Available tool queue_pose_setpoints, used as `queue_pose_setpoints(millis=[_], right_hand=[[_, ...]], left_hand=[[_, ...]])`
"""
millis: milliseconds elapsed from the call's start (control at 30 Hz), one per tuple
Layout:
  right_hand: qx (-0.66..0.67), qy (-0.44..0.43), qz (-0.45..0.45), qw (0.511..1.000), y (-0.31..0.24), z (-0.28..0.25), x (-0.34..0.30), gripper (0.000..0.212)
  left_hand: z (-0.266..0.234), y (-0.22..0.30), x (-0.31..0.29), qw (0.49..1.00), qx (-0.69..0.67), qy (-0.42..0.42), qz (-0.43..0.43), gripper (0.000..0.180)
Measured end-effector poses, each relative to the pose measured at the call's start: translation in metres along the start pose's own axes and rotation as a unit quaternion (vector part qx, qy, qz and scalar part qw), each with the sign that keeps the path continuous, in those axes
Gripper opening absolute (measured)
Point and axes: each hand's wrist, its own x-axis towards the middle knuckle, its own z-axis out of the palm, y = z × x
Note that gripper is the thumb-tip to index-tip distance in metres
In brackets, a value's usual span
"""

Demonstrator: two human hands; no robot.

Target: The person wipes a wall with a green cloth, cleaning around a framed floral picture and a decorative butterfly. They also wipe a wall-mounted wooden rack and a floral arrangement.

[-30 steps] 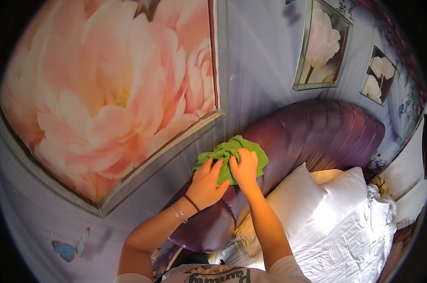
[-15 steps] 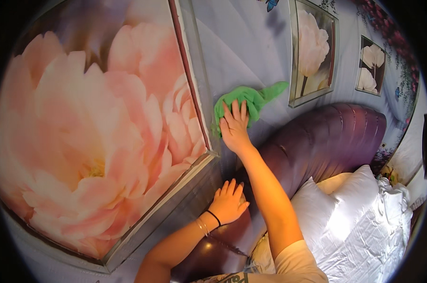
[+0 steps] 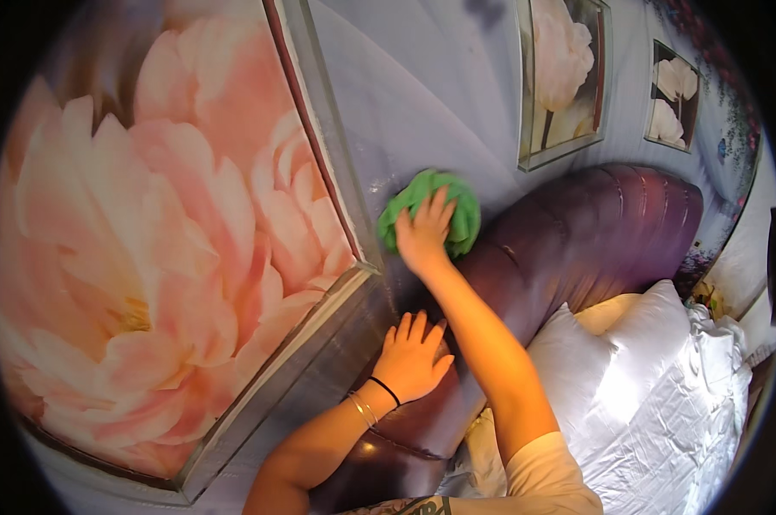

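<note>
There it was, the big stage: a pale lilac wall (image 3: pixel 405 94), and filling its left side a large framed flower picture (image 3: pixel 173 292), its lower right corner jutting towards the action! Below and across ran the purple padded headboard (image 3: pixel 602 223), glossy and ribbed, with white pillows (image 3: pixel 654 343) leaning under it on the right. Higher up hung a smaller framed tulip picture (image 3: pixel 564 64), well apart from the hands.

Now the players! The green cloth (image 3: pixel 463 219) sat bunched on the wall, between that big frame and the headboard, and the right hand (image 3: pixel 422 236) was on it, fingers spread over the folds, not closed around them. A loose hold, and there lay the danger: a fold could have slipped out from under them, or a wide swing leftward could have bumped the frame and tilted it, so near was its edge. Lower down, the left hand (image 3: pixel 409 365) rested open on the headboard, fingers fanned, holding nothing; too much weight on that slick cover, and the palm could have skidded
</note>
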Motion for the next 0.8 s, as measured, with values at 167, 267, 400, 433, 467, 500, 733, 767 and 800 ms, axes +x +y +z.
queue_pose_setpoints(millis=[167, 267, 400, 433, 467, 500, 733, 767, 800], right_hand=[[0.079, 0.030, 0.132, 0.988, 0.002, -0.015, 0.038, 0.075], [0.088, 0.022, 0.183, 0.979, 0.017, 0.008, 0.013, 0.075], [0.119, -0.082, 0.269, 0.952, 0.017, 0.041, -0.047, 0.078], [0.183, -0.111, 0.323, 0.922, -0.006, 0.029, -0.054, 0.079], [0.245, -0.131, 0.375, 0.884, -0.018, 0.019, -0.058, 0.079], [0.267, -0.137, 0.374, 0.877, -0.016, 0.018, -0.059, 0.081], [0.188, -0.036, 0.391, 0.900, -0.014, 0.015, -0.007, 0.084], [0.185, -0.010, 0.357, 0.915, 0.000, 0.012, 0.000, 0.084], [0.181, 0.017, 0.356, 0.917, 0.016, 0.009, 0.012, 0.083]], left_hand=[[0.002, -0.001, -0.004, 1.000, 0.007, 0.015, 0.002, 0.057], [0.003, 0.000, -0.002, 0.999, 0.010, 0.019, 0.024, 0.055], [0.007, -0.004, -0.003, 0.999, 0.044, 0.008, 0.023, 0.051], [0.011, -0.007, -0.006, 0.998, 0.054, -0.008, 0.013, 0.050], [0.011, -0.007, -0.006, 0.999, 0.051, -0.012, 0.017, 0.049], [0.009, -0.006, -0.004, 0.998, 0.048, -0.024, 0.019, 0.048], [0.012, -0.006, -0.002, 1.000, 0.024, 0.009, 0.014, 0.056], [0.010, -0.006, -0.001, 1.000, 0.020, 0.014, 0.017, 0.056], [0.009, -0.003, 0.001, 0.999, 0.012, 0.020, 0.023, 0.056]])
